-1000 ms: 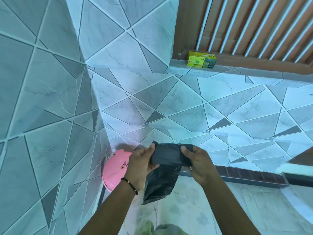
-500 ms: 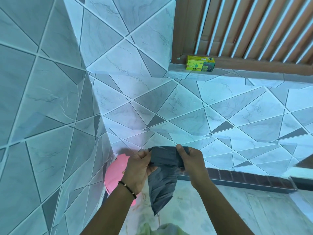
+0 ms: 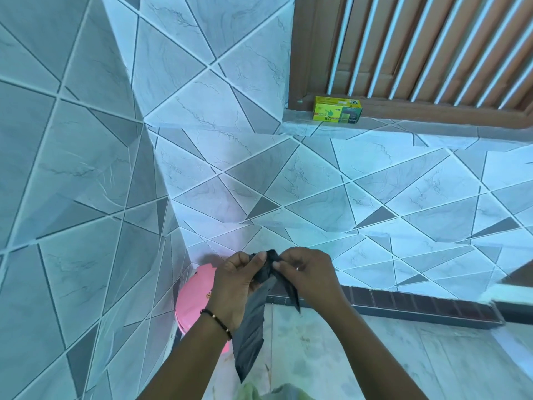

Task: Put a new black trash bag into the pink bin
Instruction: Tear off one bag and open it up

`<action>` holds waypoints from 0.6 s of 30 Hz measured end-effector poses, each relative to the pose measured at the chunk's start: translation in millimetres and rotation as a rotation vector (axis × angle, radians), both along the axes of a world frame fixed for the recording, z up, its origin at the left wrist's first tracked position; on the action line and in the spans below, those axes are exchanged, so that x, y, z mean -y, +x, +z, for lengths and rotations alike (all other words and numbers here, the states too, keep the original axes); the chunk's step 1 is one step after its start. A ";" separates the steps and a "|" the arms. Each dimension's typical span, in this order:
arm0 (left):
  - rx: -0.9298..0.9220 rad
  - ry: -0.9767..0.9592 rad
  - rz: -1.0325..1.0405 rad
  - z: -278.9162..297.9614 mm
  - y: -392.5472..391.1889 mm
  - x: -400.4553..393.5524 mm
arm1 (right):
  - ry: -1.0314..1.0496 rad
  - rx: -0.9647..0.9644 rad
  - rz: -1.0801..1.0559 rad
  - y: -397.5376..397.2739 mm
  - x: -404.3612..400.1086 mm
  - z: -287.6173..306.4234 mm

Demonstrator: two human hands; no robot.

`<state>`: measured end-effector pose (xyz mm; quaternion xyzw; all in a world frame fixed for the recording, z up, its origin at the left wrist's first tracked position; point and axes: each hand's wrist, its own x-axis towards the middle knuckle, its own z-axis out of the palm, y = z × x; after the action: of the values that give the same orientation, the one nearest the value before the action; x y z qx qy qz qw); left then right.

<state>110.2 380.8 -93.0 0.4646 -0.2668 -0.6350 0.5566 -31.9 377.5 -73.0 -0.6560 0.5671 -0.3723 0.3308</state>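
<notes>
A black trash bag (image 3: pixel 250 330) hangs folded from both my hands, its lower end dangling toward the floor. My left hand (image 3: pixel 235 281) pinches its bunched top edge from the left, and my right hand (image 3: pixel 307 277) pinches the same edge from the right, thumbs close together. The pink bin (image 3: pixel 193 295) stands on the floor in the corner of the tiled walls, below and left of my hands. My left forearm and hand cover much of it, so I see only its rounded pink left side.
A yellow-green box of bin bags (image 3: pixel 337 109) rests on the tiled sill under a brown louvred window (image 3: pixel 432 47). A dark brick-like strip (image 3: pixel 418 306) runs along the wall base. Some greenish cloth (image 3: pixel 277 392) shows at the bottom edge.
My hands have come closer together, bunching the bag's top edge into a narrow gather. The hanging part has lengthened downward. The view has tilted slightly upward.
</notes>
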 end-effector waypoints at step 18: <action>0.815 0.027 -0.124 -2.6 34.8 0.2 | 0.011 0.832 -0.431 -38.6 5.7 9.0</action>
<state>145.0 380.6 -95.6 0.6683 -0.4846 -0.4347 0.3600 -70.5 371.8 -64.0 -0.3164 0.5116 -0.6610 0.4486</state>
